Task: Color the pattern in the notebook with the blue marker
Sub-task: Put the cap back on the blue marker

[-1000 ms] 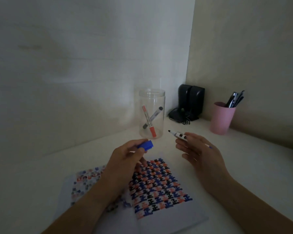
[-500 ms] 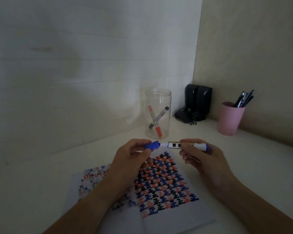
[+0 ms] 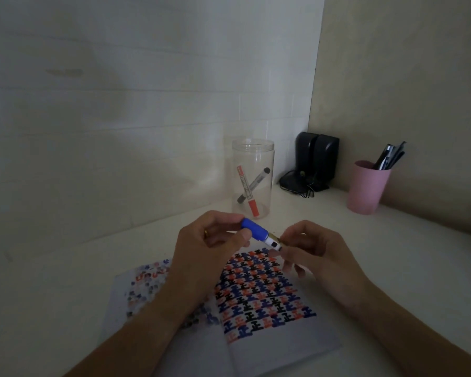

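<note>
now both the left hand (image 3: 207, 240) and right hand (image 3: 314, 250) grip the blue marker (image 3: 261, 235) above the notebook (image 3: 283, 346).

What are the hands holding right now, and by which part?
The left hand pinches the blue marker by its blue cap; the right hand grips its white barrel.

Jar (image 3: 253, 177) just beyond hands; sides clear.

notebook (image 3: 269, 346) open on desk (image 3: 65, 281), jar (image 3: 253, 178) behind it holding two markers (image 3: 249, 186), speakers (image 3: 317, 161) then cup (image 3: 366, 189) further right
</note>
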